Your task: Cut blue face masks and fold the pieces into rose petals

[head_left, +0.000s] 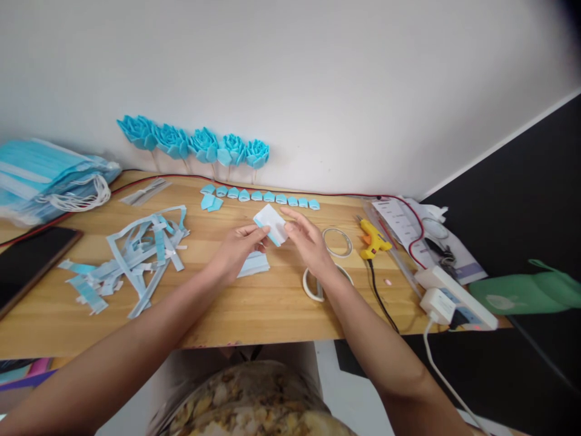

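Above the middle of the table, my left hand pinches the lower left edge of a small white and blue piece of mask fabric. The thumb and fingers of my right hand grip its right side, with the index finger stretched out beyond it. A short stack of cut pale blue pieces lies on the table just under my left hand. Farther back sits a row of folded blue petals, with a few loose petals in front of its left end. A tape roll is partly hidden by my right forearm.
Blue fabric flowers on sticks lean against the wall. Cut strips, a phone and packed masks occupy the left. A yellow glue gun, a second ring, a power strip and a green bottle are right.
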Demonstrator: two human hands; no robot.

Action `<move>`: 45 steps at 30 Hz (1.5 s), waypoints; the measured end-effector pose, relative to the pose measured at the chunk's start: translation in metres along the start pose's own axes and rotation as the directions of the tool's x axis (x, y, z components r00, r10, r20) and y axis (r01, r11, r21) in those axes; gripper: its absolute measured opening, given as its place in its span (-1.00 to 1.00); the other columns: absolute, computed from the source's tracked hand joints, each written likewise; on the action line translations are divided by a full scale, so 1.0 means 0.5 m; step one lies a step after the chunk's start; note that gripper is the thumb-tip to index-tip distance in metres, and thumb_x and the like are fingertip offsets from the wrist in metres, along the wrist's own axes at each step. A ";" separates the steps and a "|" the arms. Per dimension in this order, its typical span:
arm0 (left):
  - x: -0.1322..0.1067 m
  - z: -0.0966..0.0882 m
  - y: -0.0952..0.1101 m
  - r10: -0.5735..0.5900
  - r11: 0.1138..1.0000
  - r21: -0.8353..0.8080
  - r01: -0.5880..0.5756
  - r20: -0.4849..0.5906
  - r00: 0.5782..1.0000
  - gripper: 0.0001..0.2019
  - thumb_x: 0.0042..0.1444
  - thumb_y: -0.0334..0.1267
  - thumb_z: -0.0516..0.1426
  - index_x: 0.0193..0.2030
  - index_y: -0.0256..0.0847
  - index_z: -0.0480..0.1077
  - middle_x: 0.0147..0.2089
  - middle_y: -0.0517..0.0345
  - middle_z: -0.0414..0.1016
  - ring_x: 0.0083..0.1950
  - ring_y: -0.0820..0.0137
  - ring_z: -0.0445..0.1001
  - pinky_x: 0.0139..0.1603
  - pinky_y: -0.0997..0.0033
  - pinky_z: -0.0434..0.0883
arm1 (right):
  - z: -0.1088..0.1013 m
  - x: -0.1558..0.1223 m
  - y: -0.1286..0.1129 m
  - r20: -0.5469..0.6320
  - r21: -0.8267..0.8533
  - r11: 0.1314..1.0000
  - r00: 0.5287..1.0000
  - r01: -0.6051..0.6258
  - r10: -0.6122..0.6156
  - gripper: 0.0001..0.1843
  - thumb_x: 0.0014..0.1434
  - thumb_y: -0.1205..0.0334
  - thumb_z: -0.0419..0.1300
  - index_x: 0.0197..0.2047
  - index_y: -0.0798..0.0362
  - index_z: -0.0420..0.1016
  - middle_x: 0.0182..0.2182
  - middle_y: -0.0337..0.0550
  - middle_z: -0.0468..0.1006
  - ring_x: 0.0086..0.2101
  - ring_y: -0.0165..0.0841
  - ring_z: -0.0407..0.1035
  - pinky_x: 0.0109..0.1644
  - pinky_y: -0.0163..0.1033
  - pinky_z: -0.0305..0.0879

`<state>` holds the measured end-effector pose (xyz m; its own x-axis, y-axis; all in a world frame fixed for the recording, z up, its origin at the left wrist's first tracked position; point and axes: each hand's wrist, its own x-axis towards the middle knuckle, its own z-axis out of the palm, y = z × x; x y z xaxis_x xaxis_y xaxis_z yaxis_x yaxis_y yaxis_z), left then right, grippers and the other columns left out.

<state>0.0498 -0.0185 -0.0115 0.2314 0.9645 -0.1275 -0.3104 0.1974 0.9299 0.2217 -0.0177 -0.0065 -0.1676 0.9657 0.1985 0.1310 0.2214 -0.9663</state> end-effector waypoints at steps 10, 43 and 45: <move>0.000 -0.002 -0.002 0.036 0.999 0.003 -0.037 0.110 0.993 -0.65 0.05 0.03 0.23 -0.38 -0.27 0.53 -0.39 0.10 0.46 -0.32 0.39 0.36 -0.29 0.40 0.31 | 0.003 0.009 0.020 0.028 0.113 0.993 0.999 -0.039 0.036 -0.49 0.07 0.08 0.31 0.09 0.01 0.44 -0.12 -0.16 0.59 -0.18 -0.31 0.46 -0.12 -0.24 0.38; -0.004 -0.001 0.000 0.027 0.990 0.137 -0.030 0.026 0.999 -0.73 0.00 -0.05 0.26 -0.47 -0.24 0.51 -0.46 0.17 0.46 -0.42 0.44 0.34 -0.29 0.39 0.30 | 0.008 0.006 0.008 -0.005 0.066 0.998 1.000 -0.017 0.017 -0.53 0.08 0.04 0.27 0.04 0.02 0.45 -0.19 -0.16 0.60 -0.22 -0.30 0.46 -0.13 -0.21 0.39; -0.004 0.001 0.001 0.044 0.991 0.129 -0.045 0.009 0.999 -0.73 0.01 -0.05 0.26 -0.49 -0.24 0.48 -0.48 0.19 0.44 -0.43 0.46 0.33 -0.31 0.40 0.29 | 0.008 0.005 0.005 0.004 0.057 0.998 1.000 -0.004 0.004 -0.54 0.12 0.02 0.24 0.05 0.02 0.45 -0.16 -0.15 0.59 -0.17 -0.29 0.46 -0.08 -0.19 0.38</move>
<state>0.0496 -0.0205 -0.0106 0.2256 0.9706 -0.0834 -0.1991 0.1297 0.9714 0.2179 -0.0154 -0.0089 -0.1712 0.9659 0.1940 0.0761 0.2093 -0.9749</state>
